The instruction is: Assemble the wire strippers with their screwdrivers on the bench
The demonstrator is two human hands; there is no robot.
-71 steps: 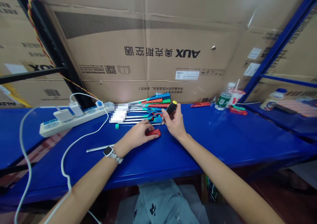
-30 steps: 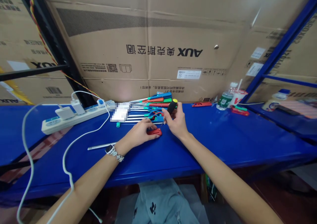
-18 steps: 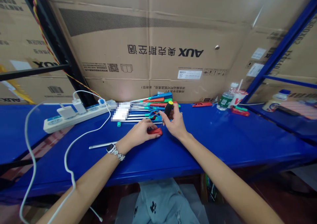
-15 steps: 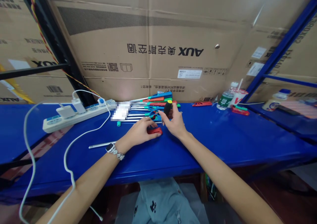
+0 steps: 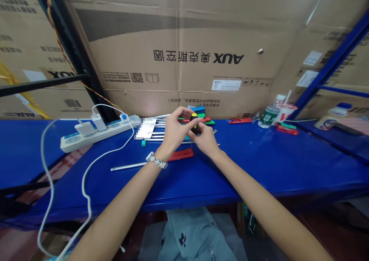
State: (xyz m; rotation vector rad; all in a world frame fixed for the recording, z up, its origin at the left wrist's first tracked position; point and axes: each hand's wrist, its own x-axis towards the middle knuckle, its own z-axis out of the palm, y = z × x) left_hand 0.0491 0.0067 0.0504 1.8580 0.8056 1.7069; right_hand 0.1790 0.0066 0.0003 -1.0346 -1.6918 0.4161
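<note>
Both hands meet around a black screwdriver handle with a yellow top, held upright over the blue table. My left hand has its fingers and thumb round the upper part of the handle. Lower down, my right hand pinches the tool, its thin shaft pointing down. Just below the hands lies a red-handled tool with a long silver shaft reaching left. Behind them several tools with blue, red and green handles lie side by side, partly hidden by my left hand.
A white power strip with plugs and loose cables lies at the left. To the right are a red cutter, a water bottle, a cup and a red and green item. A cardboard box stands behind.
My left hand has left the red handle and moved up and right to the black screwdriver handle. The handle is now more upright. The view has shifted slightly.
</note>
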